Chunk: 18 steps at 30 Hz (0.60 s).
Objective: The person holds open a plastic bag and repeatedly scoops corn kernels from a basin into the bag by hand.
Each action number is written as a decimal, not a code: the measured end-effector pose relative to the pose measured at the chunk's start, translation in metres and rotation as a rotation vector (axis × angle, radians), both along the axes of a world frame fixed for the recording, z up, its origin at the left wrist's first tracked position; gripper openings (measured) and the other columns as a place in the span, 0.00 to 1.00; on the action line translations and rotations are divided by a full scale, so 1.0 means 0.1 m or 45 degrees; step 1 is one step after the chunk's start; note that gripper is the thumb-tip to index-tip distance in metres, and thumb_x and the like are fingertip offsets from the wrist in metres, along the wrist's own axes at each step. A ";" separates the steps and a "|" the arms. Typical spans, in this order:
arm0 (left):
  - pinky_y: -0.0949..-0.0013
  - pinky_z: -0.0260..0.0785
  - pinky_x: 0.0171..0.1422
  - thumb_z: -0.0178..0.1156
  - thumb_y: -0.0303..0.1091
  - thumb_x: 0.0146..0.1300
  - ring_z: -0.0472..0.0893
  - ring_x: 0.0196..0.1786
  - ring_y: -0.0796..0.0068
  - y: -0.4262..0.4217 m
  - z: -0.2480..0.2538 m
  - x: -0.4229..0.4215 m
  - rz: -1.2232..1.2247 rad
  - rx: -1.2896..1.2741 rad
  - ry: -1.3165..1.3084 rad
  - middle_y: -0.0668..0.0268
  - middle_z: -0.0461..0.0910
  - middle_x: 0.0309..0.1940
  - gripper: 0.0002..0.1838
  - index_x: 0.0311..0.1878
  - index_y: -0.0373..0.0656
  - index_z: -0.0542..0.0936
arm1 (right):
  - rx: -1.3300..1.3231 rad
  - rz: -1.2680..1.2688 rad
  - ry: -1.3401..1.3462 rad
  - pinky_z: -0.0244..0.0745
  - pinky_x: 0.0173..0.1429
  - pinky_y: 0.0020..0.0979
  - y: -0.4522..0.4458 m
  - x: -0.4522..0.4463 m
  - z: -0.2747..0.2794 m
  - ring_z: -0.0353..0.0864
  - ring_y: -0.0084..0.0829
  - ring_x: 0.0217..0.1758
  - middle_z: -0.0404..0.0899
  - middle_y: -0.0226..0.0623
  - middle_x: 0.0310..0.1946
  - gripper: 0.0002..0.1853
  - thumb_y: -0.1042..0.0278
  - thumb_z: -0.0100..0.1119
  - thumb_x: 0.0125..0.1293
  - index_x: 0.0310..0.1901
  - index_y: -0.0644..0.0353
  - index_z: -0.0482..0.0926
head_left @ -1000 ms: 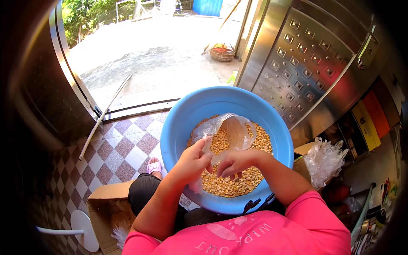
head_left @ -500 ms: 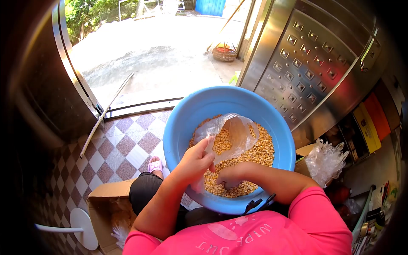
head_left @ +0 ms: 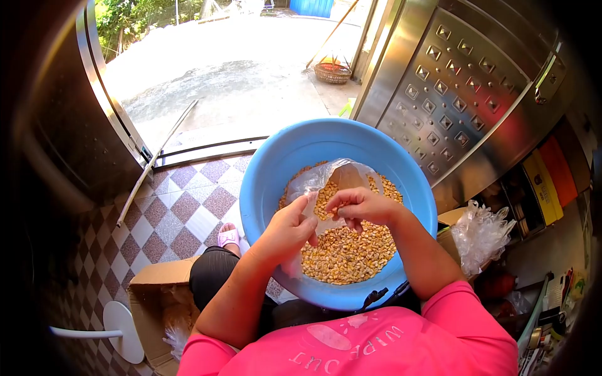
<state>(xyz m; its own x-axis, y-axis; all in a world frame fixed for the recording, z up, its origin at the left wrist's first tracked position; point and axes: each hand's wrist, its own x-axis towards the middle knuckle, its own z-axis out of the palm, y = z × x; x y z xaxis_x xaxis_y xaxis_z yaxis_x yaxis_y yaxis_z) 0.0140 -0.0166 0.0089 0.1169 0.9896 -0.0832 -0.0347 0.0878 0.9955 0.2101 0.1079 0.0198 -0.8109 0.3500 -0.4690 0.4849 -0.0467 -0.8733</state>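
Observation:
A large blue plastic tub (head_left: 263,188) stands in front of me, holding a bed of yellow corn kernels (head_left: 351,254). Inside it, a clear plastic bag (head_left: 360,172) gapes with kernels in it. My left hand (head_left: 293,227) pinches the near left edge of the bag. Over the bag's mouth is my right hand (head_left: 362,207), fingers curled down around what look like corn kernels; the palm side is mostly hidden.
A bundle of clear plastic bags (head_left: 481,235) sits at the right. An open cardboard box (head_left: 147,313) and a white round-based stand (head_left: 123,332) are at lower left. A pole (head_left: 157,160) lies across the doorway; a metal door (head_left: 439,94) stands right, and a wicker basket (head_left: 332,74) outside.
My right hand has risen out of the loose corn and moved up to the bag's mouth. The left hand keeps its pinch on the bag, nearly unmoved.

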 end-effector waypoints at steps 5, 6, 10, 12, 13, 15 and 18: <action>0.76 0.71 0.34 0.48 0.23 0.65 0.78 0.28 0.78 -0.01 0.02 0.00 0.003 -0.015 0.019 0.64 0.76 0.31 0.26 0.67 0.33 0.60 | 0.159 -0.485 0.393 0.78 0.49 0.28 0.14 0.04 -0.12 0.76 0.26 0.48 0.73 0.37 0.50 0.22 0.75 0.54 0.62 0.59 0.65 0.68; 0.76 0.71 0.34 0.48 0.23 0.65 0.78 0.28 0.78 -0.01 0.02 0.00 0.003 -0.011 0.036 0.65 0.76 0.31 0.25 0.66 0.33 0.60 | 0.244 -0.524 0.510 0.76 0.55 0.30 0.17 0.05 -0.16 0.73 0.27 0.56 0.71 0.37 0.54 0.22 0.75 0.53 0.63 0.60 0.64 0.67; 0.76 0.71 0.34 0.48 0.23 0.65 0.78 0.28 0.78 -0.01 0.02 0.01 0.003 -0.004 0.023 0.65 0.76 0.31 0.25 0.66 0.33 0.61 | 0.518 -0.544 0.510 0.71 0.62 0.32 0.27 0.08 -0.24 0.67 0.28 0.62 0.68 0.37 0.59 0.24 0.76 0.54 0.62 0.62 0.64 0.66; 0.76 0.71 0.34 0.48 0.23 0.65 0.78 0.28 0.78 -0.01 0.03 0.00 0.001 -0.005 0.051 0.65 0.76 0.31 0.25 0.66 0.33 0.61 | 0.489 -0.569 0.519 0.72 0.59 0.31 0.21 0.06 -0.18 0.72 0.27 0.58 0.72 0.36 0.54 0.22 0.75 0.54 0.62 0.59 0.64 0.69; 0.76 0.71 0.34 0.48 0.23 0.65 0.78 0.28 0.78 -0.01 0.03 0.00 0.000 -0.004 0.051 0.65 0.76 0.31 0.25 0.66 0.33 0.61 | 0.461 -0.592 0.527 0.74 0.56 0.29 0.16 0.05 -0.12 0.76 0.27 0.53 0.75 0.35 0.50 0.20 0.75 0.54 0.62 0.57 0.64 0.72; 0.76 0.71 0.34 0.48 0.23 0.65 0.77 0.28 0.78 0.00 0.00 0.00 -0.001 0.005 0.019 0.64 0.76 0.31 0.25 0.66 0.33 0.61 | 0.266 -0.430 0.431 0.76 0.52 0.29 0.14 0.10 0.02 0.78 0.27 0.49 0.77 0.35 0.46 0.17 0.74 0.53 0.63 0.54 0.64 0.73; 0.76 0.71 0.34 0.48 0.23 0.65 0.77 0.28 0.79 0.00 -0.02 0.00 0.007 0.005 0.001 0.64 0.76 0.32 0.25 0.66 0.33 0.61 | -0.039 -0.046 0.160 0.79 0.45 0.28 0.04 0.08 0.13 0.81 0.27 0.43 0.79 0.35 0.40 0.14 0.71 0.53 0.63 0.50 0.63 0.76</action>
